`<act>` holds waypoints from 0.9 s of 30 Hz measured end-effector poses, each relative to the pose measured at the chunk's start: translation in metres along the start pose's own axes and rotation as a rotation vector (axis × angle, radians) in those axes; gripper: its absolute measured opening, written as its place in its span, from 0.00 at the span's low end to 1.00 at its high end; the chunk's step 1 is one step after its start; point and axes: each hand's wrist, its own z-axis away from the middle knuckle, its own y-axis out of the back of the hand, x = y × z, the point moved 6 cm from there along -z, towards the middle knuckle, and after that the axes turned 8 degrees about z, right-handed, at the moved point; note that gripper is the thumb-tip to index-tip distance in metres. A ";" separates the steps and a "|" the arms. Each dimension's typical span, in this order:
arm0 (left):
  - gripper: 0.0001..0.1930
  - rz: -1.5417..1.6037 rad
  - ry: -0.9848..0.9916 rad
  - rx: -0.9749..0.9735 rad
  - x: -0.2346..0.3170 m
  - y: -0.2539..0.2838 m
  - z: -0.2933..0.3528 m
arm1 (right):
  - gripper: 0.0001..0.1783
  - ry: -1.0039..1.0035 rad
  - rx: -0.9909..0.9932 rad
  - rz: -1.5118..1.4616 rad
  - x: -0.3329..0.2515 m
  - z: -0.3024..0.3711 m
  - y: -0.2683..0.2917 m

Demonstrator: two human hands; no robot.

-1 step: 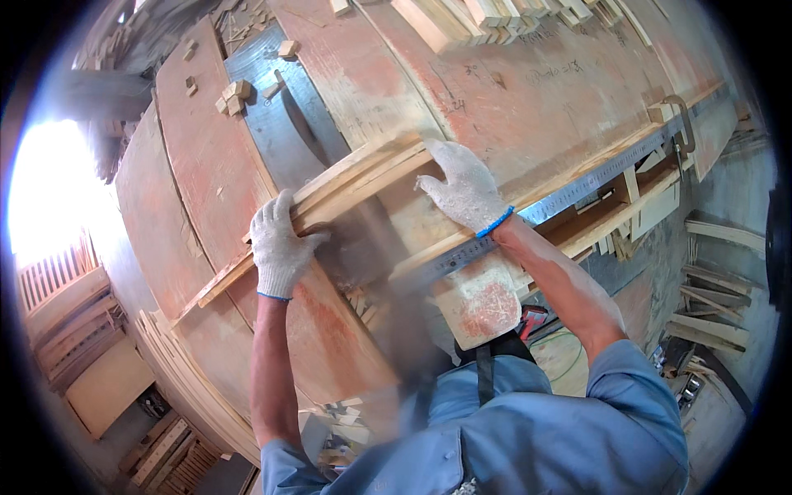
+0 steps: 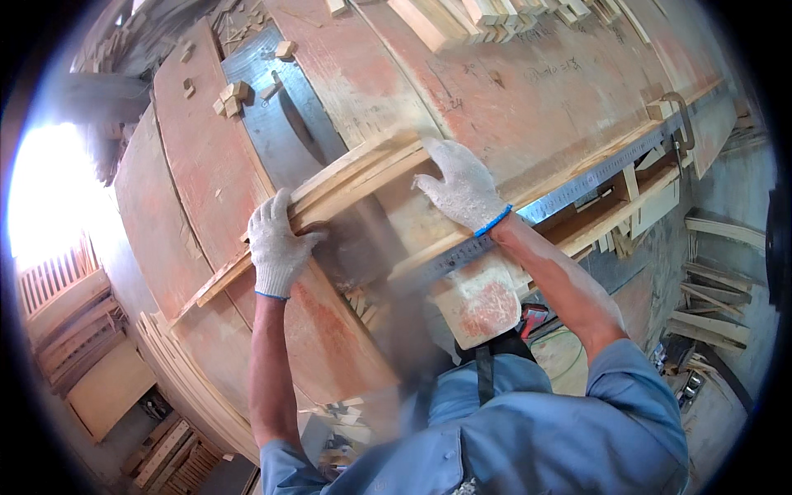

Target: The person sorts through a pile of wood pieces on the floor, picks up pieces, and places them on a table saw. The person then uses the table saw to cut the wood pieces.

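Observation:
Two or so pale wooden strips (image 2: 363, 183) lie side by side, slanting across the worn reddish tabletop (image 2: 351, 95). My left hand (image 2: 278, 243), in a white knit glove, is closed round their left end, its thumb on the near side. At the right end my right hand (image 2: 464, 183), gloved alike with a blue cuff, grips the wood between thumb and fingers. Just beyond the strips, a dark curved saw blade (image 2: 299, 124) shows in a grey metal plate (image 2: 268, 140). A dark blur hides part of the table on my side of the strips.
Small wood blocks (image 2: 233, 97) lie by the metal plate. Cut wood lengths (image 2: 429, 23) are piled at the far side. A steel ruler (image 2: 569, 186) runs along the right edge, near a clamp (image 2: 686, 124). Boards (image 2: 107, 384) lean at lower left.

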 end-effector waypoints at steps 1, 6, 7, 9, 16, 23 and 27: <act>0.49 -0.005 -0.025 0.016 -0.002 0.000 -0.002 | 0.34 -0.004 0.004 -0.009 0.000 0.000 0.000; 0.52 -0.014 0.007 -0.033 -0.002 -0.001 -0.011 | 0.34 -0.002 0.058 -0.013 0.003 0.002 -0.002; 0.52 -0.016 0.005 -0.036 -0.003 -0.002 -0.012 | 0.34 -0.007 0.059 -0.013 0.003 0.002 -0.001; 0.52 -0.011 -0.003 -0.042 -0.005 -0.002 -0.014 | 0.35 -0.029 0.004 -0.030 0.002 0.000 -0.002; 0.51 0.020 -0.007 -0.049 -0.006 0.002 -0.013 | 0.42 -0.070 -0.101 0.143 -0.016 -0.010 0.007; 0.50 0.064 -0.016 -0.045 -0.005 0.005 -0.023 | 0.49 0.517 -0.304 0.457 -0.045 -0.087 -0.023; 0.47 0.082 -0.003 -0.040 -0.009 0.008 -0.033 | 0.48 0.552 -0.298 0.481 -0.044 -0.104 -0.033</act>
